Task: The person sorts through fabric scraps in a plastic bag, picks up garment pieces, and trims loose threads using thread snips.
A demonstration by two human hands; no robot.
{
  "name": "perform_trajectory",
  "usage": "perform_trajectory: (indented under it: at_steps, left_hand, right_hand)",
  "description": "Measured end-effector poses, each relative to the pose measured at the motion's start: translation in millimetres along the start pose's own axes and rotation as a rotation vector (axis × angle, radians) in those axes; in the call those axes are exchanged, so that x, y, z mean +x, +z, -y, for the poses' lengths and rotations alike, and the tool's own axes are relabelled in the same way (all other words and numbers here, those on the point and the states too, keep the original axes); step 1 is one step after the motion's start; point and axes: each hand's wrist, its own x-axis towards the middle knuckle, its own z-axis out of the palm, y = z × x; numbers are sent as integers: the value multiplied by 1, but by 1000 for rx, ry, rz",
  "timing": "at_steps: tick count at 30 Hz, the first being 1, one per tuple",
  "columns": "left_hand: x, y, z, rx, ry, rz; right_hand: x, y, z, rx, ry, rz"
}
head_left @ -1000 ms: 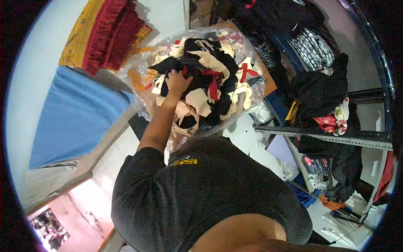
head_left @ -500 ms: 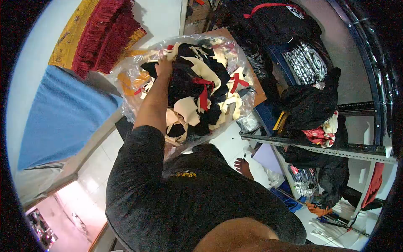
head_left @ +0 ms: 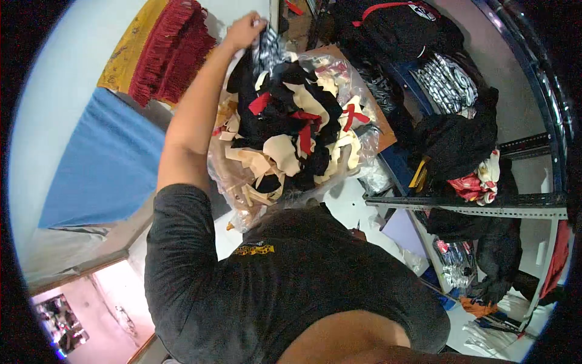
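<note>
My left hand [head_left: 247,30] is raised at the top of the bag, its fingers closed on a black-and-white patterned cloth [head_left: 270,51] that hangs blurred over the pile. Beneath it lies a clear plastic bag [head_left: 225,173] spread open, full of fabric scraps: black, cream [head_left: 282,153] and red [head_left: 306,136]. Of my right hand [head_left: 358,233] only a small part shows beyond the right side of my shirt, low beside the bag; its fingers are too hidden to read.
A brown board [head_left: 385,142] lies under the bag's right side. Metal shelving [head_left: 473,201] with dark clothes and packed cloth stands at the right. A blue cloth [head_left: 100,164] and a red fringed cloth [head_left: 170,51] hang at the left. White tiled floor shows below.
My left hand has gone from the scraps up to the bag's top edge and now lifts the patterned cloth. Black scraps have shifted. My right hand, spread open before, is mostly hidden.
</note>
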Motion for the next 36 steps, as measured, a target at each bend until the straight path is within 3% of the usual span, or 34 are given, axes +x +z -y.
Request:
perform_trajectory:
  at_steps: [2,4,6,7,8,10,12,13,14,16,17,18,19,20,21,22,23,24,25,26,29,30,31,32,33,34,36]
  left_hand:
    - [13,-44,-46,-139,73,-17]
    - [-1,-107,-127,-35,141,-41]
    - [-10,-137,-171,-131,298,-226]
    - [-11,-147,-184,-395,221,-203]
    - [-15,-157,-201,-436,290,-345]
    - [-22,-173,-207,-580,326,-310]
    - [-56,-164,-214,-545,302,-253]
    - [-75,-156,-216,-516,282,-223]
    - [-100,-136,-214,-460,248,-190]
    - [-162,-91,-228,-490,211,-62]
    - [-189,-69,-236,-416,365,-5]
    - [-217,-56,-250,-660,355,252]
    - [-237,-41,-256,-582,454,408]
    - [-253,-29,-263,-483,591,445]
    - [-273,-14,-261,-421,543,540]
    - [-291,-3,-259,-455,484,597]
    - [-302,-5,-256,-474,443,632]
    - [-311,-12,-251,-487,400,662]
    - [-319,-19,-243,-487,401,651]
    - [-328,-29,-234,-417,268,633]
    - [-357,-41,-197,-311,-7,510]
    - [-367,-42,-184,-283,-137,415]
    - [-377,-42,-173,-278,-136,418]
    - [-386,-42,-163,-285,-263,360]
    - [-393,-46,-158,-292,-393,306]
    - [-399,-50,-154,-292,-393,319]
    - [-406,-57,-146,-286,-449,185]
  right_hand:
    - [39,130,-19,-514,-359,-413]
    - [75,175,-8,-696,-245,-909]
    - [112,212,-7,-855,-468,-878]
    - [131,224,1,-978,-540,-894]
    - [162,266,-10,-1349,-592,-1171]
    - [194,294,1,-1411,-743,-1136]
    - [234,355,-3,-1016,-811,-1212]
    - [255,389,-12,-797,-890,-1096]
    - [258,379,6,-635,-760,-727]
    - [304,480,-34,-322,-692,-610]
    - [322,525,-53,-317,-601,-559]
    - [332,546,-62,-309,-515,-509]
    - [338,492,-44,-916,-719,-441]
    - [351,476,-19,-1011,-731,-442]
    - [364,460,5,-1104,-745,-444]
    - [388,480,31,-673,-586,-509]
    - [397,484,48,-1063,-729,-671]
    - [400,505,44,-1071,-731,-672]
    - [398,551,31,-818,-790,-682]
    - [395,594,18,-563,-834,-682]
    - [381,679,-3,-616,-888,-121]
    - [379,682,5,-613,-885,-115]
    - [375,685,16,-587,-803,25]
    - [372,684,24,-557,-723,160]
    - [367,687,23,-547,-738,60]
    - [363,685,22,-539,-745,53]
    - [356,684,17,-519,-988,-207]
